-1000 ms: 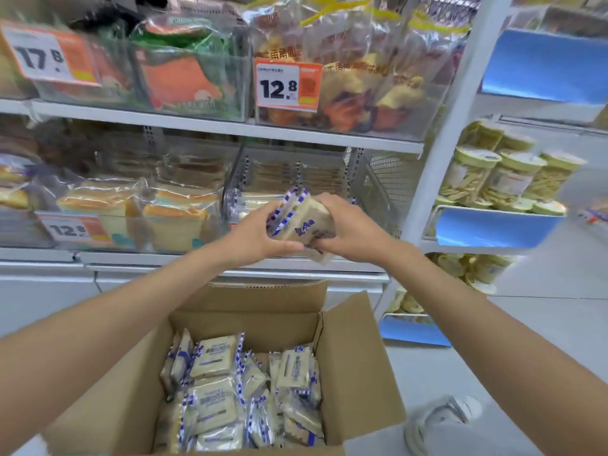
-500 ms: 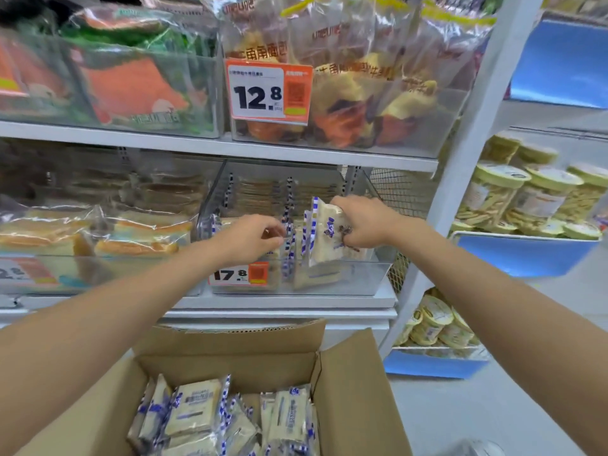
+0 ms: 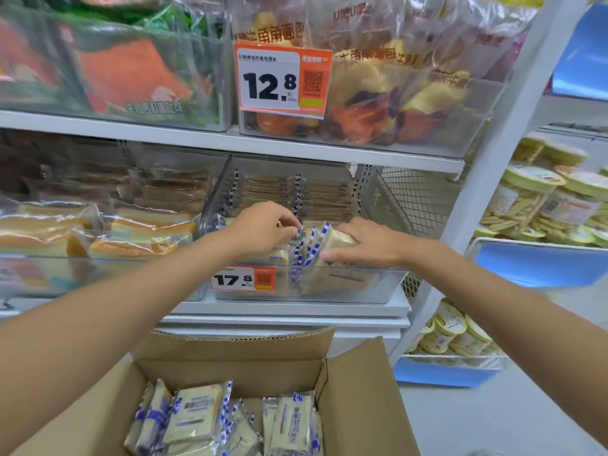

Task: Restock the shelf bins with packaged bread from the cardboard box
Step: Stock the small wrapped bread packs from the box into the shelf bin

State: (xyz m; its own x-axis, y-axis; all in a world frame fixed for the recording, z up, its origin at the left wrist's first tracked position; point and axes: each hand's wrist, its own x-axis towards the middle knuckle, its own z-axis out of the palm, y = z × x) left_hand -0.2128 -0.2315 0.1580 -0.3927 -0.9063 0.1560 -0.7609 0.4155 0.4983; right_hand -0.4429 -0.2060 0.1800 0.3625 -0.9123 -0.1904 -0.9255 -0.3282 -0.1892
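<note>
An open cardboard box (image 3: 358, 399) sits low in front of me, with several pale bread packs with blue-and-white edges (image 3: 194, 416) inside. On the middle shelf stands a clear plastic bin (image 3: 378, 287) tagged 17.8, holding the same packs. Both my hands reach into it. My left hand (image 3: 263, 228) pinches the top edge of a pack. My right hand (image 3: 365, 241) lies over a bread pack (image 3: 332, 240) with fingers curled around it, pressing it down among the others.
A neighbouring clear bin (image 3: 98, 268) to the left holds orange-crusted bread. The upper shelf (image 3: 296, 146) carries bins of bagged goods and a 12.8 tag. A white upright post (image 3: 493, 159) stands right, with yellow-lidded tubs (image 3: 539, 199) beyond it.
Both hands carried the bread packs from in front of the shelf into the 17.8 bin and lowered them. The view tilted up, so the box sits lower in frame.
</note>
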